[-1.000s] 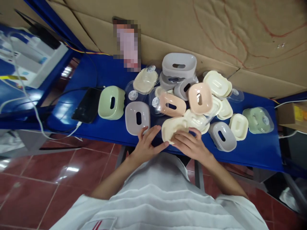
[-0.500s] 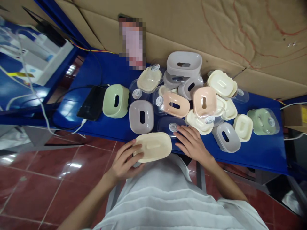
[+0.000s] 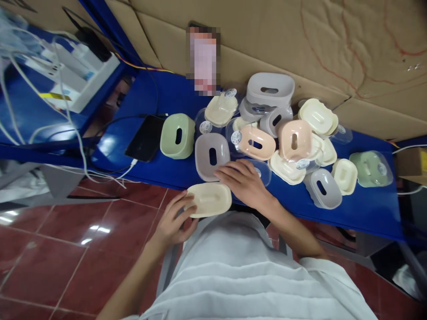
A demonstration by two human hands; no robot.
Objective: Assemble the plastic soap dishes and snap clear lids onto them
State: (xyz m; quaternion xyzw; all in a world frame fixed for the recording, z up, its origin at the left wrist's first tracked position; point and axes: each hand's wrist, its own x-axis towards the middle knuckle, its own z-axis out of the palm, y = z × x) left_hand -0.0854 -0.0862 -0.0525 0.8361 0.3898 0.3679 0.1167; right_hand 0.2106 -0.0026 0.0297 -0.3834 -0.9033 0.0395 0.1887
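Note:
My left hand [image 3: 176,218] grips the left end of a cream oval plastic tray [image 3: 213,198] with a raised ridge in its middle, held at the table's front edge. My right hand [image 3: 245,184] has its fingers stretched out, the tips at the lower right corner of a grey container [image 3: 207,151] with a slot in its base; whether they press on it I cannot tell. Partly covered by this hand lies a clear lid [image 3: 263,172]. A green slotted container [image 3: 178,135] stands left of the grey one. Peach containers [image 3: 295,138] sit to the right.
More grey containers [image 3: 271,89] and cream trays [image 3: 316,115] are piled at the back of the blue table [image 3: 367,213]. A black tablet [image 3: 145,138] with a white cable lies at left. A phone [image 3: 204,58] leans against the cardboard. At far right sits a green lidded box [image 3: 372,169].
My right hand has moved left, from the clear lid to the grey container's corner. The cream tray stays in my left hand, slightly turned. The camera view has shifted left.

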